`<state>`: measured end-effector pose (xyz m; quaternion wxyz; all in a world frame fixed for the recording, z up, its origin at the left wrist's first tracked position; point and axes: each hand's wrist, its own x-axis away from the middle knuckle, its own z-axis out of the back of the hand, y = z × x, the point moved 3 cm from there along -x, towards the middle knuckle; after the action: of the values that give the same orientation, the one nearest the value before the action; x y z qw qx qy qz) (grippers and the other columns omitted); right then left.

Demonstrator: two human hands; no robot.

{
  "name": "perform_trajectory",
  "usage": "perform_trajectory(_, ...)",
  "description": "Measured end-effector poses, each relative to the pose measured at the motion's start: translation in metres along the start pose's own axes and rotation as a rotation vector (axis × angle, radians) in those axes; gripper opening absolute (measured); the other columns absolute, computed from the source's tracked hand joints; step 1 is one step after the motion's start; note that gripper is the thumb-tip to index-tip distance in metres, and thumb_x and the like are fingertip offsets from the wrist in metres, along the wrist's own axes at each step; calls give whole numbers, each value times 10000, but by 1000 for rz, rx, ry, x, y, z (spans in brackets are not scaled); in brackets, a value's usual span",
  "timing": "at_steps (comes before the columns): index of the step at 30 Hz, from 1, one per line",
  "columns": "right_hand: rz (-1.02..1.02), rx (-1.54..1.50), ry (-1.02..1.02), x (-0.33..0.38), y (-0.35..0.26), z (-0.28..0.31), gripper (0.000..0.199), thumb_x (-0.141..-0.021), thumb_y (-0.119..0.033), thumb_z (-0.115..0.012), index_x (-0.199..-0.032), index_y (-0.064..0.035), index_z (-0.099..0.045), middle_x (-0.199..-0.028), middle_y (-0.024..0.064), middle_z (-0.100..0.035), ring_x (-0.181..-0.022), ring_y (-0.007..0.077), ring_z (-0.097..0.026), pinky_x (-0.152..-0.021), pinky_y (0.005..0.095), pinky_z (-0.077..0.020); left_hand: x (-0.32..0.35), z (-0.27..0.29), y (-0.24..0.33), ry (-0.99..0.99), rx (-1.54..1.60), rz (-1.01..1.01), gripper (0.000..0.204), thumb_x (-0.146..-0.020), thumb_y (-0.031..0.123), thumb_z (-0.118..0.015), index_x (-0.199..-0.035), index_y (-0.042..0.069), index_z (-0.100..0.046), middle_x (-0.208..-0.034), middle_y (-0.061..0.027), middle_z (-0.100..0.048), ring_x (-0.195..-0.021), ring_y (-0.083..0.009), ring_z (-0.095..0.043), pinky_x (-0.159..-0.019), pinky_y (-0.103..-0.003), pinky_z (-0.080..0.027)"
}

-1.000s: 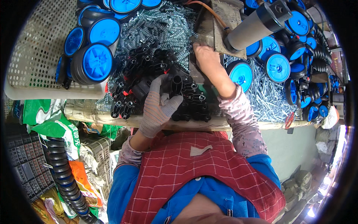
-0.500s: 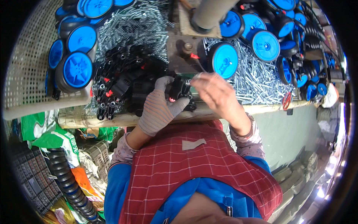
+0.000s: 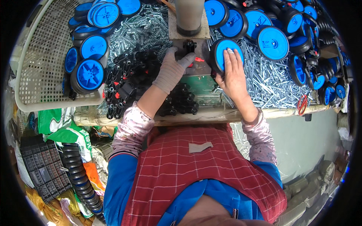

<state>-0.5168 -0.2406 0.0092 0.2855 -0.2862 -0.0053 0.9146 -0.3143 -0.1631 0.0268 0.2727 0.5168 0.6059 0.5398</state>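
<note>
My left hand (image 3: 171, 69), in a grey knit glove, holds a black plastic bracket (image 3: 189, 47) on the small metal platform under the grey press cylinder (image 3: 189, 17). My right hand (image 3: 233, 71), bare, grips a blue-hubbed black wheel (image 3: 223, 51) just right of the platform. A pile of black plastic brackets (image 3: 132, 81) with red tabs lies under and to the left of my left forearm. Silver screws and pins (image 3: 269, 81) cover the bench to the right of my right hand.
Many more blue wheels (image 3: 272, 37) are heaped at the back right and several (image 3: 89, 73) at the left by a white perforated basket (image 3: 39, 64). Silver springs (image 3: 141, 32) lie at the back. Red-handled pliers (image 3: 301, 104) rest near the bench's front edge. Bags and black tyres (image 3: 77, 175) crowd the floor.
Both hands have moved away from my body toward the press. The left hand now sets a bracket on the platform and the right hand has taken hold of a blue wheel.
</note>
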Motion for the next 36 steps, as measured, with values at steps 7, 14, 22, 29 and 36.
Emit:
perform_trajectory(7,-276,-334,326,-11,21,14,641,-830,-146,-731,-1410,-12,-493,-1468,342,-385,-1310,479,-463,-1081,457,-399,-2,-3,0,37,93,14,425,-913,122,-698,-1258,6,-478,-1109,-84,-579,-929,-246,-666,-747,-358,-637)
perform_trajectory(14,-490,-696,437,-15,10,-1,535,-882,-201,-709,-1334,32,-545,-1495,332,-375,-1417,441,-351,-1119,428,-333,-5,1,0,11,34,22,417,-903,127,-710,-1237,-3,-496,-1125,-98,-580,-951,-217,-645,-715,-339,-645)
perform_trajectory(22,-652,-995,429,-10,-2,-13,407,-935,-175,-666,-1266,47,-580,-1165,137,-644,-1031,179,-601,-902,296,-464,-7,0,0,-6,108,58,419,-899,99,-709,-1240,-14,-492,-1133,-111,-608,-920,-200,-647,-642,-308,-646)
perform_trajectory(29,-733,-1142,501,-19,-11,-29,227,-963,-161,-650,-1115,6,-631,-919,-11,-623,-802,53,-512,-714,217,-424,-6,0,-4,-9,80,51,403,-910,191,-716,-1216,15,-520,-1090,-89,-616,-839,-225,-689,-678,-321,-643)
perform_trajectory(36,-745,-1049,401,-24,-32,-24,361,-938,-158,-680,-1231,35,-595,-1031,48,-661,-903,100,-570,-808,248,-468,-1,-2,3,-1,42,62,423,-902,224,-731,-1216,18,-537,-1085,-75,-632,-866,-205,-685,-681,-310,-625)
